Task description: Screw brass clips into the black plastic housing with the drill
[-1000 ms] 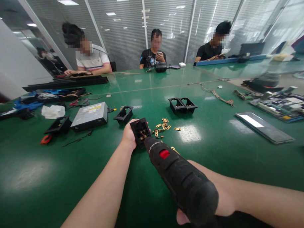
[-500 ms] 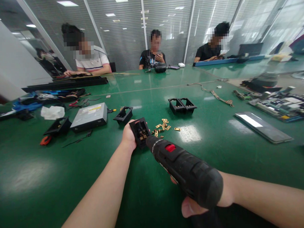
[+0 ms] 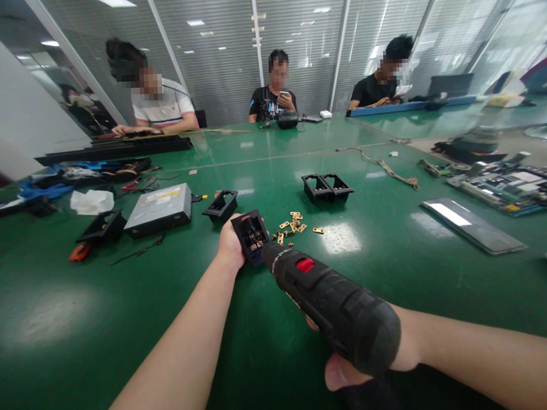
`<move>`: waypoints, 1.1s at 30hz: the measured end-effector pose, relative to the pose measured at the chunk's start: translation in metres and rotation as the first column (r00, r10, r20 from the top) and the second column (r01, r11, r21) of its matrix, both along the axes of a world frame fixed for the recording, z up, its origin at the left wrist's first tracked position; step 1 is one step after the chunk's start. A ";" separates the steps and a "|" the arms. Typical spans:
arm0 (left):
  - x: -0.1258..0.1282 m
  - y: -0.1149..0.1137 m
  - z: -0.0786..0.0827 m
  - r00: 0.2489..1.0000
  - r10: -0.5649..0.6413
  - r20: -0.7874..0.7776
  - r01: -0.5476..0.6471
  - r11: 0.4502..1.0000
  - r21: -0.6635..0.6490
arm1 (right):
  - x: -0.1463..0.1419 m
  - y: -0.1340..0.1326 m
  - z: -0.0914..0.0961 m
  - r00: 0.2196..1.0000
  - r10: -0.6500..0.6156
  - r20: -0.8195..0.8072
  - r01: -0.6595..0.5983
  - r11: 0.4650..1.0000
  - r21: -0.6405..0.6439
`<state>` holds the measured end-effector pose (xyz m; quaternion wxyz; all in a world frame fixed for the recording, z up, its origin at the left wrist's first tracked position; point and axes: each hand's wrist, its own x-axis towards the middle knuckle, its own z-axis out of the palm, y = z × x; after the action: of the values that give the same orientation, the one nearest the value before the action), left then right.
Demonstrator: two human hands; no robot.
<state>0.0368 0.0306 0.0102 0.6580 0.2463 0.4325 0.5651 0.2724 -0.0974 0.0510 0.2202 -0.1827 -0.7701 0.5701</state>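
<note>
Black plastic housing (image 3: 242, 235) tilted between hand and drill

Held just above the desk, its open face towards the wearer, it looks light and stiff, though its smooth walls might slip. Outer walls seem the best hold, clear of the brass fittings (image 3: 256, 245) inside. On its left, the person's left hand (image 3: 230, 245) is curled around it. On its right, the person's right hand (image 3: 341, 373) is wrapped around a black cordless drill (image 3: 335, 301), probably heavy, its nose at the housing's lower right; bit contact cannot be told.

Across the glossy green desk (image 3: 146, 305) lie a silver optical drive (image 3: 159, 206), loose brass plates (image 3: 302, 228) and, far right, a circuit board (image 3: 510, 188). Behind, three seated people (image 3: 165, 107) (image 3: 274, 103) (image 3: 372, 91) face the desk before a glass partition (image 3: 219, 81) with blinds.
</note>
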 end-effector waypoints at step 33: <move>0.001 0.001 0.000 0.999 0.030 0.012 -0.030 0.999 -0.011 | 0.003 -0.002 -0.002 1.000 0.001 0.023 -0.001 1.000 0.026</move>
<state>0.0376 0.0315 0.0100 0.6535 0.2328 0.4353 0.5738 0.2757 -0.0994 0.0487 0.2135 -0.1858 -0.7801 0.5579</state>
